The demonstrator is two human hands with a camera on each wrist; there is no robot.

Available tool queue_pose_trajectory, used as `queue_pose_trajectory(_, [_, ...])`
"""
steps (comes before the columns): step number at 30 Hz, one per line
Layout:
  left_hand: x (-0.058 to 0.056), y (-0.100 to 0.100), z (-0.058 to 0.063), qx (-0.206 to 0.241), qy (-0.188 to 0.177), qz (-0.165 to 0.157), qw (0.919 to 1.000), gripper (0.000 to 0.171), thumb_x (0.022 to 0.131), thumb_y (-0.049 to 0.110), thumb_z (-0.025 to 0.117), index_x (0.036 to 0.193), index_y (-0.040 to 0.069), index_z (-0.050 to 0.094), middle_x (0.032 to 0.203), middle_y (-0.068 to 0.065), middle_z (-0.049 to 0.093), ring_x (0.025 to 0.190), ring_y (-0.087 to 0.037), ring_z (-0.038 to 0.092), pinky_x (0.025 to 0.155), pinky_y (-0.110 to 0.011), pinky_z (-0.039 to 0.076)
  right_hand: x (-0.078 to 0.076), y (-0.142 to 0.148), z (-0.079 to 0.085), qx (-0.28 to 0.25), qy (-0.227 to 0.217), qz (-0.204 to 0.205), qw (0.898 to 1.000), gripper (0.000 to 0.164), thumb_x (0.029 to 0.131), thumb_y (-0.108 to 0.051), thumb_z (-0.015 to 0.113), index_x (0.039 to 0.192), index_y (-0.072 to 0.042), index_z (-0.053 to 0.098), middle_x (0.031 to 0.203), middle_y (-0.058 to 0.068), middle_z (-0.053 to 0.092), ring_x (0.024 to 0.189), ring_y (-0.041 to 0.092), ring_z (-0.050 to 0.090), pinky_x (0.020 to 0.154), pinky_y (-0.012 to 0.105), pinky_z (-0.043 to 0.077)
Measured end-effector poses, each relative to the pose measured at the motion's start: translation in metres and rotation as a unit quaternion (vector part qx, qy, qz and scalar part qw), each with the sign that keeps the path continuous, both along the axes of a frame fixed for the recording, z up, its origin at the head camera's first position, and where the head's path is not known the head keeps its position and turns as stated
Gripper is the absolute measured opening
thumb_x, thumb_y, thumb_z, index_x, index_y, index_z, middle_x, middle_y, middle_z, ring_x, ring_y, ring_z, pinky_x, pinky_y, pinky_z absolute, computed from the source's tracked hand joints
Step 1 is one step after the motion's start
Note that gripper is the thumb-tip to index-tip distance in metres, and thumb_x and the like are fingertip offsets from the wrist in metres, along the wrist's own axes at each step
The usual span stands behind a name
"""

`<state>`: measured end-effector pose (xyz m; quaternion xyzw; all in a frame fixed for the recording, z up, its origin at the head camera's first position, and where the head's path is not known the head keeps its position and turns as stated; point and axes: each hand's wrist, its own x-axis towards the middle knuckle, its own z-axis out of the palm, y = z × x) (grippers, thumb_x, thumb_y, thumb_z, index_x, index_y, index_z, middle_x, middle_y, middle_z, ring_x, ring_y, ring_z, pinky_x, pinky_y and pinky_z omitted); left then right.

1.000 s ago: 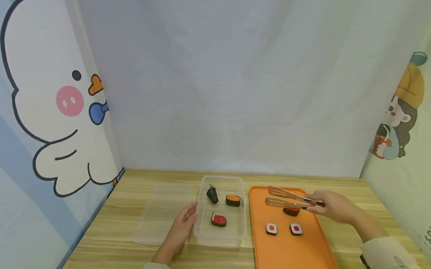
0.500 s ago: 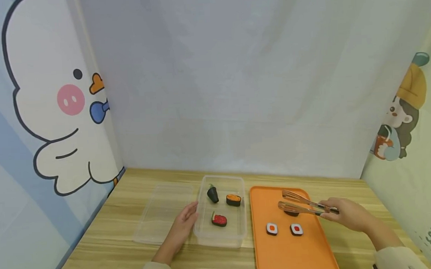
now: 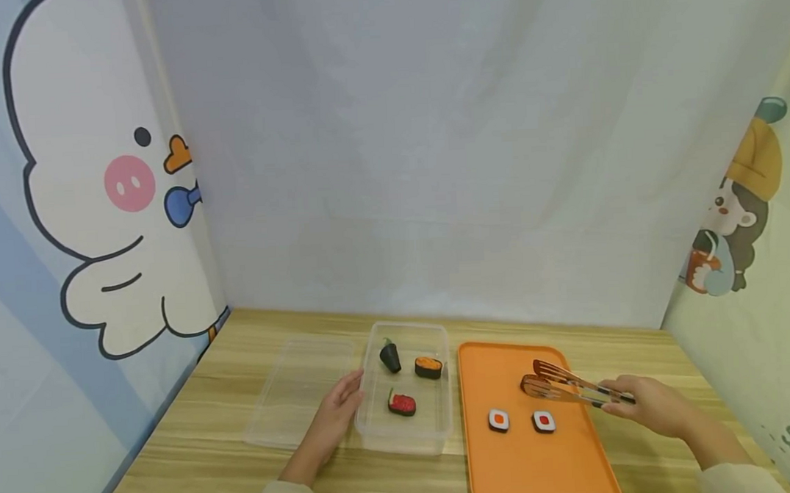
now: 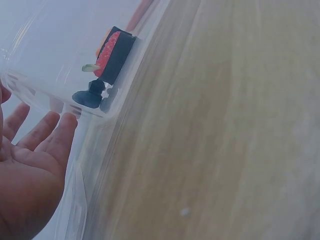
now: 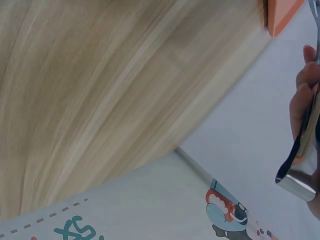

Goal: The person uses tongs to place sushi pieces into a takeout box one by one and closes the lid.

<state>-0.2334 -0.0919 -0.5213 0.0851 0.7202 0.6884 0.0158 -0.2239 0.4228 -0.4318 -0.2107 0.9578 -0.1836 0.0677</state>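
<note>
My right hand [image 3: 653, 406] grips metal tongs [image 3: 578, 382], whose folded end shows in the right wrist view. Their slotted tips straddle a dark-wrapped toy sushi [image 3: 526, 386] at the back of the orange tray [image 3: 537, 464], partly covering it. Nearer on the tray lie two white-faced sushi rolls, one with an orange centre [image 3: 498, 420] and one with a red centre [image 3: 544, 421]. My left hand [image 3: 336, 411] has its fingers extended against the left side of a clear plastic box [image 3: 404, 445]. Inside are a black cone-shaped hand roll [image 3: 389, 356], an orange-topped sushi [image 3: 429, 367] and a red-topped sushi [image 3: 402, 403].
A clear flat lid [image 3: 289, 398] lies on the wooden table [image 3: 198, 446], left of the box and partly behind the left hand. A pale curtain [image 3: 424, 164] closes off the back, with printed cartoon panels at both sides.
My right hand and the tongs have moved right and toward me, and the tong tips have come down around the dark-wrapped sushi. The left hand stays at the box.
</note>
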Motion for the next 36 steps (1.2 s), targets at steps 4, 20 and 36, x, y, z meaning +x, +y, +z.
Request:
queue_pose_trajectory(4, [0.000,0.001,0.001,0.005,-0.004,0.002,1.0000,0.045,0.103,0.006,0.046,0.146,-0.004,0.037,0.145,-0.030,0.037,0.134,-0.041,0.036,0.109,-0.051,0.029,-0.001,0.002,-0.001,-0.001,0.000,-0.006,1.000,0.049,0.093,-0.032,0.066,0.121,0.008,0.063,0.104,0.005,0.065,0.089,0.022,0.060,0.068,0.038,0.051])
queue_pose_trajectory(20, [-0.002,0.001,-0.003,0.011,0.000,0.003,0.9999,0.045,0.103,0.006,0.047,0.145,-0.004,0.037,0.145,-0.030,0.038,0.133,-0.041,0.037,0.109,-0.049,0.031,-0.002,0.004,-0.018,-0.062,-0.038,0.002,0.997,0.044,0.095,-0.026,0.064,0.121,0.009,0.062,0.105,0.016,0.064,0.050,0.007,0.046,0.045,0.027,0.044])
queue_pose_trajectory(36, [-0.005,0.001,-0.005,0.013,-0.006,0.008,0.9999,0.044,0.102,0.005,0.048,0.144,-0.003,0.040,0.144,-0.030,0.040,0.133,-0.040,0.037,0.110,-0.051,0.029,-0.010,-0.025,0.006,-0.065,0.009,0.029,0.997,0.037,0.097,-0.026,0.062,0.120,0.002,0.065,0.074,-0.007,0.048,0.050,0.004,0.041,0.045,0.025,0.039])
